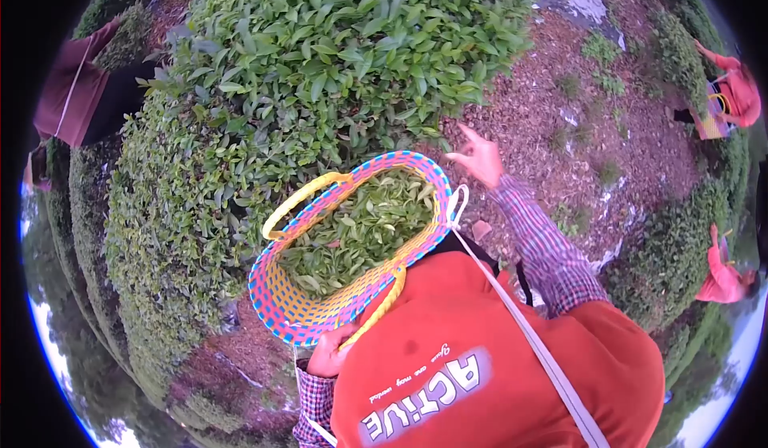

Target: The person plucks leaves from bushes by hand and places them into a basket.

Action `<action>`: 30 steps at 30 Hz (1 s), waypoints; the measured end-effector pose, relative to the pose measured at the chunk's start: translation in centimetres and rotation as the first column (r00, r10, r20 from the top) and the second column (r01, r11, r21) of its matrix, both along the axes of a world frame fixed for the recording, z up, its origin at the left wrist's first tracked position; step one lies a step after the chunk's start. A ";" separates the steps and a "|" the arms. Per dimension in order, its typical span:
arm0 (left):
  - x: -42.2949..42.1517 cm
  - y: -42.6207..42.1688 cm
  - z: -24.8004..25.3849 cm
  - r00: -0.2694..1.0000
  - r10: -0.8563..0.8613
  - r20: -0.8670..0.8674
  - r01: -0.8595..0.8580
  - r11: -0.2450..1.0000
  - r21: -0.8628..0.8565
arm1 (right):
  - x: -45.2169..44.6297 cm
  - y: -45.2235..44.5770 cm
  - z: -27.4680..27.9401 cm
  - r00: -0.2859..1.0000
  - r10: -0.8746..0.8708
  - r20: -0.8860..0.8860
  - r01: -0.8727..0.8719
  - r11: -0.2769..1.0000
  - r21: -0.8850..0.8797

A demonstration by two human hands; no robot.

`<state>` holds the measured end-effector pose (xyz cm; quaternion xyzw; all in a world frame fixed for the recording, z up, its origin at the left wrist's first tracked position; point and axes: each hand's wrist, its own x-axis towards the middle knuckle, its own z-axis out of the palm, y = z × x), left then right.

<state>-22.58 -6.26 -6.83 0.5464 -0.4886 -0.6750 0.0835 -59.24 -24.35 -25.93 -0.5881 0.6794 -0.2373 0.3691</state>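
A woven basket (pixel 268 308) in pink, blue and yellow hangs tilted against my front. Plucked green leaves (pixel 360 228) fill much of it. My left hand (pixel 330 354) is closed at its near lower rim, beside one yellow handle (pixel 382 312); part of the fingers is hidden. My right hand (pixel 480 158) is held past the basket's far right end, over the ground, with index finger and thumb stretched apart and nothing visible between them. The leafy bush (pixel 352 56) stands just beyond the basket, close to the right fingertips.
White straps (pixel 520 320) cross my red shirt. A rock (pixel 580 4) lies on leaf-littered ground (pixel 544 104) at upper right. Person in maroon (pixel 76 88) stands at left; two people in red tops, one upper right (pixel 742 92), one lower right (pixel 716 276), are beside bushes.
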 end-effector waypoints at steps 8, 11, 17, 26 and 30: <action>-0.1 0.8 -0.4 0.997 -0.037 0.066 0.042 0.997 -0.066 | 5.3 -2.9 0.2 0.993 -0.079 0.088 0.093 0.982 -0.167; -0.3 0.5 0.0 0.997 -0.045 0.066 0.048 0.997 -0.058 | 5.9 -4.3 -1.8 0.997 -0.071 0.013 0.071 0.933 -0.353; -0.6 0.8 -0.2 0.997 -0.021 0.075 0.027 0.997 -0.072 | 6.2 -4.1 -1.3 0.814 -0.260 0.519 0.285 0.958 0.033; -1.3 -0.9 0.6 0.997 -0.053 0.048 0.057 0.995 -0.079 | 4.5 1.3 7.5 0.631 -0.067 0.773 0.131 0.991 -0.020; -1.4 -1.5 0.6 0.997 -0.074 0.035 0.077 0.994 -0.079 | 4.3 2.7 7.8 0.806 -0.042 0.590 -0.057 0.987 0.148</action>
